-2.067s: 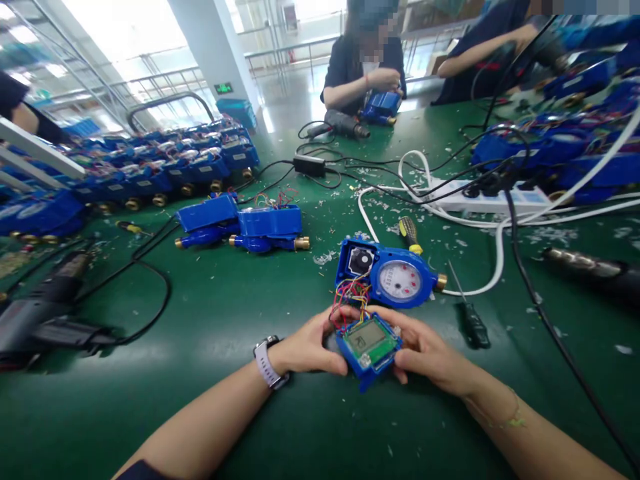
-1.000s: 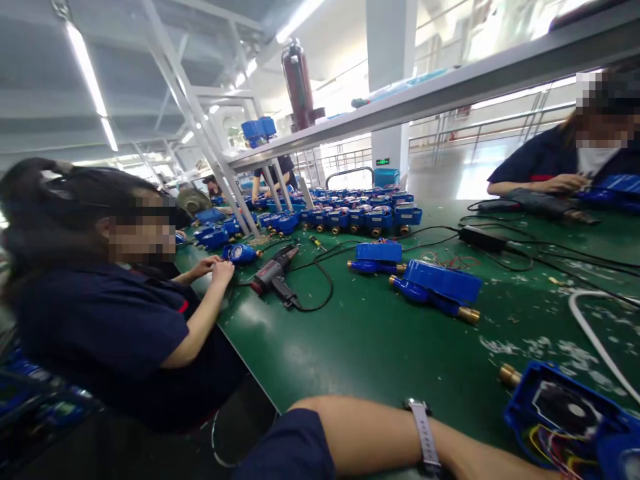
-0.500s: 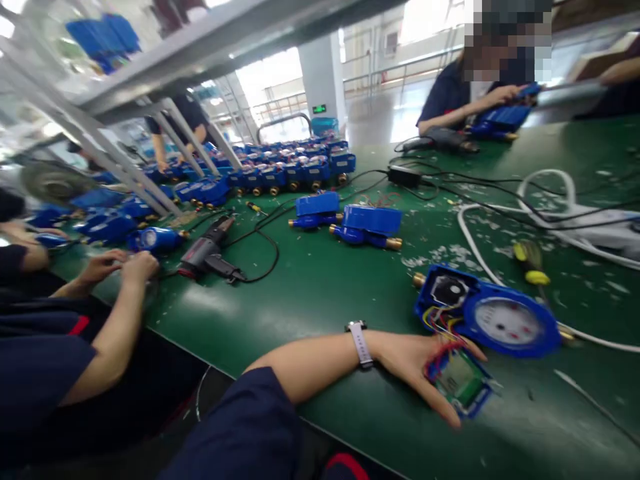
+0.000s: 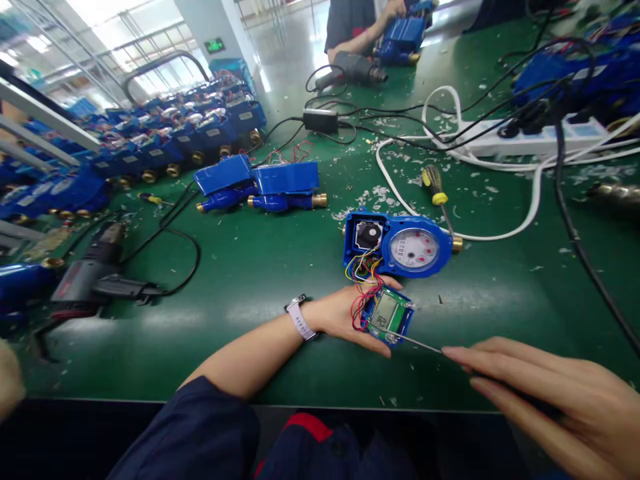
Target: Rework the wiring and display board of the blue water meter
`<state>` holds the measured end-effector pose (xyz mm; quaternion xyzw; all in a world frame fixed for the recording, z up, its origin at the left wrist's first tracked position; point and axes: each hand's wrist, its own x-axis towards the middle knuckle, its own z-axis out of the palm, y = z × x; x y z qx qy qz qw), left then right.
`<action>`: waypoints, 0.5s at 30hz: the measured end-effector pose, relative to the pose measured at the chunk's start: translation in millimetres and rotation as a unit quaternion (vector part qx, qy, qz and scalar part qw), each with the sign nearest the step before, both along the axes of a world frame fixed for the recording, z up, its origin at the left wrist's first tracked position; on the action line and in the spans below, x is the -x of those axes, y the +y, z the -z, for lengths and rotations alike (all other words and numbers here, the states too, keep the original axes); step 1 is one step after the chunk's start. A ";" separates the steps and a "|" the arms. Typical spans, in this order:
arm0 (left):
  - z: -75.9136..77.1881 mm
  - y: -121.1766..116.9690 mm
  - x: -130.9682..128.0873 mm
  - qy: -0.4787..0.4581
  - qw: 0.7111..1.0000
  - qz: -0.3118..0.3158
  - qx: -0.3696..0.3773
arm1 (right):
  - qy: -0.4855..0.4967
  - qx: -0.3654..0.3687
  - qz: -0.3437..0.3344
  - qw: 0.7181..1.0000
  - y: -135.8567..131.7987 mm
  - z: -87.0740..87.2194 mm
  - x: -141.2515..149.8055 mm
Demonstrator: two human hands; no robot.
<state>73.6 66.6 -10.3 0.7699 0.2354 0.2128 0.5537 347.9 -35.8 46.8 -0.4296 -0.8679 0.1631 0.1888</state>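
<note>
My left hand (image 4: pixel 345 315) grips a small blue module (image 4: pixel 389 315) with a green display board, its coloured wires running to an open blue water meter (image 4: pixel 400 245) with a white dial on the green table (image 4: pixel 260 267). My right hand (image 4: pixel 545 393) is closed round a thin screwdriver (image 4: pixel 415 341); the metal tip touches the lower edge of the module.
A yellow-handled screwdriver (image 4: pixel 434 185), white cables and a power strip (image 4: pixel 525 137) lie behind the meter. Two closed blue meters (image 4: pixel 265 183) sit at mid-left, rows of meters (image 4: pixel 150 147) beyond. A dark power tool (image 4: pixel 95 273) lies left. A person (image 4: pixel 360 27) works at the far side.
The view swung left toward a co-worker and came back. My right hand left the module and now holds a thin screwdriver against it; my left hand kept the module.
</note>
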 end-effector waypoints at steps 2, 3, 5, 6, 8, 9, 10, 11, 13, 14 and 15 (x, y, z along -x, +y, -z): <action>0.4 0.2 0.5 0.000 1.000 0.000 -0.020 | -0.010 -0.007 -0.020 1.000 2.0 -1.8 1.8; 0.5 0.1 0.6 0.000 1.000 0.000 -0.026 | -0.015 -0.010 -0.030 0.999 3.3 -3.4 2.6; 0.4 -0.3 0.8 -0.002 0.999 0.000 -0.032 | -0.034 -0.007 -0.049 0.998 5.7 -7.4 3.8; 0.2 -0.5 0.8 -0.004 1.000 0.003 -0.031 | -0.045 -0.007 -0.058 0.997 6.6 -9.3 4.0; -0.6 -0.9 0.7 -0.012 0.999 0.014 -0.026 | -0.060 -0.012 -0.070 0.996 7.2 -12.0 3.4; -1.1 -1.1 0.6 -0.016 0.999 0.022 -0.022 | -0.065 -0.015 -0.074 0.995 6.9 -12.5 2.6; -1.5 -1.3 0.6 -0.020 0.999 0.030 -0.021 | -0.068 -0.018 -0.075 0.995 6.2 -12.5 1.6; -2.0 -1.4 0.6 -0.021 0.999 0.036 -0.022 | -0.069 -0.025 -0.077 0.994 5.4 -12.1 0.4; -2.7 -1.6 0.8 -0.014 0.999 0.037 -0.033 | -0.084 -0.036 -0.077 0.993 3.7 -10.5 -1.9; -3.0 -1.7 1.0 -0.008 0.999 0.034 -0.041 | -0.094 -0.041 -0.078 0.992 3.0 -9.6 -2.9; -3.2 -1.7 1.2 -0.003 0.998 0.030 -0.048 | -0.105 -0.045 -0.081 0.990 2.3 -8.9 -3.8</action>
